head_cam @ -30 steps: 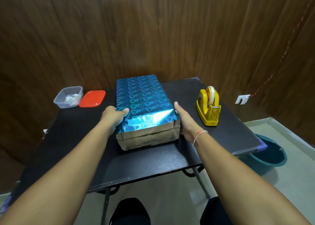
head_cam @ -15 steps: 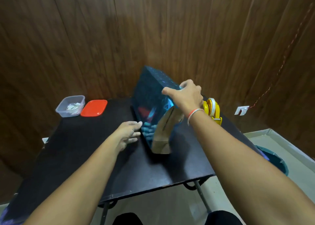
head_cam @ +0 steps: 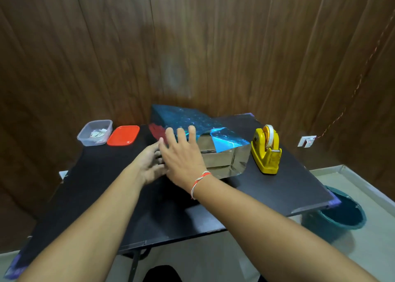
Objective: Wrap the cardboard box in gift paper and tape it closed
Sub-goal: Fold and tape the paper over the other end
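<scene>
We are looking down at a black counter (head_cam: 267,187) where the cardboard box (head_cam: 215,153) is lying near the middle, close to the wooden wall. The blue gift paper (head_cam: 192,119) is covering the top of the box, but the end facing us is not closed. Brown cardboard is showing there, and a shiny flap of paper is sticking out loose on the counter below it. We think this end is facing us so it can be folded and taped.

Our right hand (head_cam: 181,155) is reaching across in front of the box with its fingers straight and spread apart. It is not holding anything, and its fingertips are lying at the box's left top edge. We think it is there to press the paper flat. Our left hand (head_cam: 149,164) is just beside the box's left side, partly hidden under the right hand. Its fingers are looking loose, and we cannot tell if they are touching the paper.

The yellow tape holder (head_cam: 266,149) is standing just to the right of the box, close enough to reach when a fold needs sticking. A clear tub (head_cam: 95,133) with little scraps and its red lid (head_cam: 123,135) are sitting well off to the left, out of the way. A teal bucket (head_cam: 342,215) is waiting on the floor by the counter's right corner.
</scene>
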